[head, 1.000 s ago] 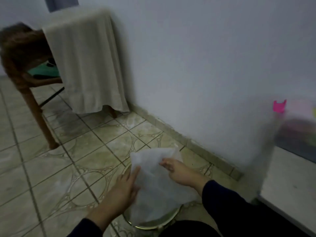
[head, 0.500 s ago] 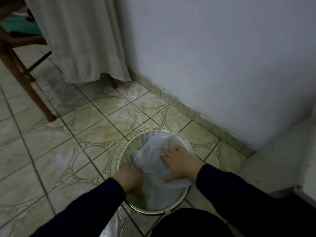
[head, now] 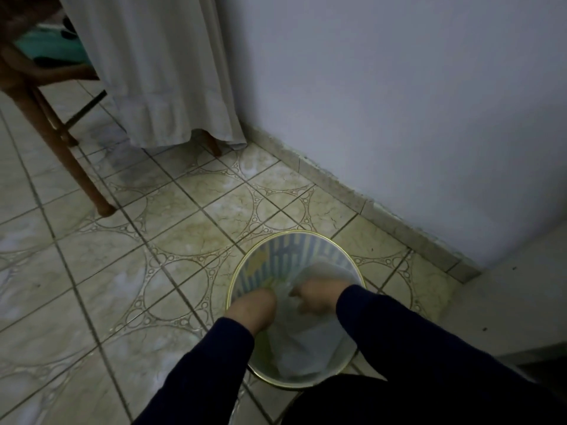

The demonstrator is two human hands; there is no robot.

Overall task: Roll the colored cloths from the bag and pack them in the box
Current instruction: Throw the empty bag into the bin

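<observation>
A round bin (head: 295, 234) with a gold rim and a striped inner wall stands on the tiled floor. A thin white bag (head: 306, 342) lies crumpled inside it. My left hand (head: 254, 305) reaches down into the bin at the bag's left side, with its fingers hidden below. My right hand (head: 316, 294) is curled on the top of the bag and presses it down. No colored cloths and no box are in view.
A wooden chair leg (head: 76, 167) and a hanging white cloth (head: 159, 72) stand at the upper left. The wall with its skirting (head: 352, 194) runs just behind the bin. A pale ledge (head: 515, 302) sits at the right.
The white bag went from held up above the bin to pushed down inside it. Both hands sank deeper into the bin, and the view tilted downward.
</observation>
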